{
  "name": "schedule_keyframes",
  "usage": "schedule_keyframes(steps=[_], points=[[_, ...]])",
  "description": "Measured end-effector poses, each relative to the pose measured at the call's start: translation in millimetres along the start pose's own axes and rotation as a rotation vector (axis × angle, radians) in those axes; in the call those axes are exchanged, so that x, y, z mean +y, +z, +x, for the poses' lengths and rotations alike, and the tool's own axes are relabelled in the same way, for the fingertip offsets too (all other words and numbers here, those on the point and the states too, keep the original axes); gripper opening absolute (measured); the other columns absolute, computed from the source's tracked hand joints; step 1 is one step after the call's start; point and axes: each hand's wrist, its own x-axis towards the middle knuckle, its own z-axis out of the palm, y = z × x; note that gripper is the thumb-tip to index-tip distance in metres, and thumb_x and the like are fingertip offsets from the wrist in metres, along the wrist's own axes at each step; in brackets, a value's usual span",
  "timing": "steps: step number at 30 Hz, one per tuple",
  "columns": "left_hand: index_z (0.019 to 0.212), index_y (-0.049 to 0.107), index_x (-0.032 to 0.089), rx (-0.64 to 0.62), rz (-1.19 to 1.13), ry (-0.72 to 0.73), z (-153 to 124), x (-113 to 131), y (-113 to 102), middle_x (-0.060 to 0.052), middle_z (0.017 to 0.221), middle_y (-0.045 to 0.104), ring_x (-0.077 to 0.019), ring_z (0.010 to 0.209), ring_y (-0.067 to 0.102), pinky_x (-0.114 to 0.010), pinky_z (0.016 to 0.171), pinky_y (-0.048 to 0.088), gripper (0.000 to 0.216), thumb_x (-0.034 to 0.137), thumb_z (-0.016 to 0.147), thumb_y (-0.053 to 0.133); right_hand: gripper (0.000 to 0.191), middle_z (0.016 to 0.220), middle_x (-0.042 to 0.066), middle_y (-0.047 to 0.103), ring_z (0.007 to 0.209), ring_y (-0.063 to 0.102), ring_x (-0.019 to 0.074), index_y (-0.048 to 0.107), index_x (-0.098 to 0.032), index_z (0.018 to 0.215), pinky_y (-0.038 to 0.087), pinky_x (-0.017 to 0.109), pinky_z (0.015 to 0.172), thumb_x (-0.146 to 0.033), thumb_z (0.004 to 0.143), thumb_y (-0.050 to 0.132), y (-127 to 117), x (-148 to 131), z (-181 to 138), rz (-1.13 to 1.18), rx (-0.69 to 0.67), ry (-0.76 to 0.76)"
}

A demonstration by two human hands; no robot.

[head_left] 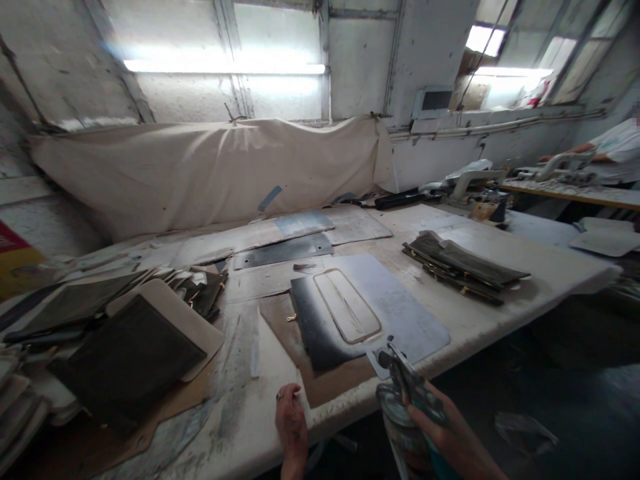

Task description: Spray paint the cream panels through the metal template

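My right hand (440, 427) is closed round the grip of a spray gun (403, 377) with a metal cup under it, its nozzle aimed at the table. My left hand (291, 417) rests on the near table edge, fingers curled loosely, a ring on one finger, holding nothing. Just ahead lies a dark panel (320, 323) with a beige rounded-rectangle piece (347, 307) on top, over a pale grey sheet (405, 310) and brown cardboard (335, 383).
Stacks of dark and beige panels (130, 353) crowd the left of the paint-stained table (500, 293). A pile of dark flat pieces (463, 263) lies at the right. A cloth sheet (210, 170) hangs behind. Another person (617, 150) works at a far bench.
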Motion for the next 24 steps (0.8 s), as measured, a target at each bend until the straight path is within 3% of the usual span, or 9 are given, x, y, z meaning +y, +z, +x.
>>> schedule_keyframes(steps=[6, 12, 17, 24], points=[[0.075, 0.060, 0.019, -0.012, -0.008, 0.000, 2, -1, 1, -0.006, 0.075, 0.064, -0.0192, 0.074, 0.059, -0.034, 0.070, 0.049, 0.025, 0.020, 0.072, 0.035, 0.022, 0.085, 0.005, 0.063, 0.087, 0.058, 0.0224, 0.056, -0.017, 0.089, 0.043, 0.032, 0.084, -0.035, 0.076, 0.055, -3, 3, -4, -0.077, 0.063, 0.026], [0.076, 0.060, 0.020, -0.001, -0.004, -0.003, 2, 2, 6, -0.006, 0.075, 0.064, -0.0194, 0.075, 0.059, -0.035, 0.071, 0.049, 0.026, 0.021, 0.072, 0.035, 0.017, 0.071, 0.001, 0.062, 0.082, 0.059, 0.0221, 0.058, -0.018, 0.085, 0.046, 0.030, 0.081, -0.033, 0.077, 0.054, 0, -4, -7, -0.030, 0.003, -0.003], [0.076, 0.060, 0.020, -0.005, 0.004, -0.004, 1, 2, 12, -0.006, 0.076, 0.063, -0.0191, 0.075, 0.059, -0.034, 0.071, 0.048, 0.025, 0.022, 0.072, 0.035, 0.019, 0.079, 0.004, 0.065, 0.081, 0.060, 0.0221, 0.062, -0.018, 0.085, 0.047, 0.028, 0.076, -0.033, 0.075, 0.057, -1, 0, -4, -0.005, -0.023, -0.001], [0.075, 0.060, 0.020, 0.002, 0.015, -0.016, 4, 8, 24, -0.006, 0.074, 0.063, -0.0192, 0.074, 0.058, -0.033, 0.070, 0.048, 0.026, 0.024, 0.073, 0.034, 0.017, 0.073, 0.001, 0.063, 0.079, 0.058, 0.0209, 0.060, -0.018, 0.086, 0.047, 0.029, 0.075, -0.031, 0.076, 0.055, -20, 3, 6, -0.002, -0.006, 0.012]])
